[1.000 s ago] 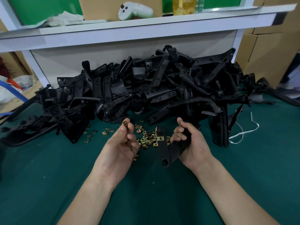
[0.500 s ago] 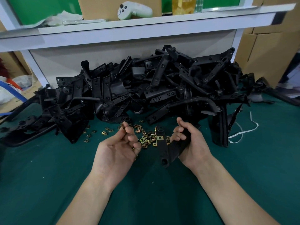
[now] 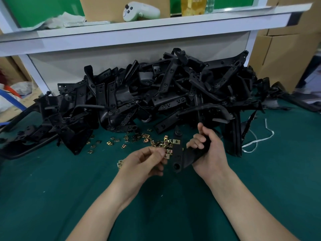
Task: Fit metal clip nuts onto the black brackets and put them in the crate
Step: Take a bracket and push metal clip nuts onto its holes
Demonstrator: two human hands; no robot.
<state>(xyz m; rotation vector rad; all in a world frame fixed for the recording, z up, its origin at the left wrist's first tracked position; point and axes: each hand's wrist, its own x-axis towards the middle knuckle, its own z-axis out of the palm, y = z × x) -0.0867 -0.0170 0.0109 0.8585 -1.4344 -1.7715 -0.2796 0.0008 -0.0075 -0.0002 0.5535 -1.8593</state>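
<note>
**Clip nut poised just left of the bracket**

My left hand had its fingers curled, and thumb and forefinger seemed to pinch one small brass-coloured clip nut at their tips. My right hand was wrapped round the wider arm of a black bracket, thumb up, holding it just above the worktop. The hands sat close together but not touching.

The bracket's narrow strip ran away from me, its round-holed end nearest and its far end pointing at the pile. A fitted nut already sat on that strip. The pinched nut lay immediately left of the strip, so the left hand was the nearer one. I judged the next move to be a short sideways slide onto the strip's edge.

The bracket looked matte, moulded and stiff; the nuts were thin folded metal with a dull gold sheen. Loose clip nuts were scattered over the green felt-like mat just beyond my fingers. Behind them a tangled heap of black brackets leaned towards a white shelf. No crate was in view.
</note>
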